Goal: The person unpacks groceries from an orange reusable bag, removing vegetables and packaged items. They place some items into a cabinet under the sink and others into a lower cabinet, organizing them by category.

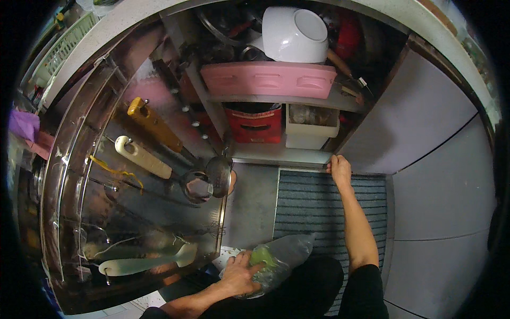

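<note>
My left hand (241,273) grips a clear plastic bag (293,249) with something leafy green inside, held low above my lap. Reaching forward, my right hand (340,169) has its fingers curled at the lower corner of a grey cabinet door (398,107); the fingertips are partly hidden. Before me the cabinet stands open. A white bowl (287,38) lies tipped over behind a pink plastic bin (269,79) on its upper shelf. Below sit a red box (255,123) with a handle slot and a white container (312,127).
At left, the opened reflective cabinet door (139,215) carries wire racks and hooks. Hanging there are a ladle (197,187), yellow-handled (155,123) and cream-handled (143,157) utensils, and a pale green-handled tool (147,265). A striped mat (310,203) covers the floor. The countertop edge (73,71) curves overhead.
</note>
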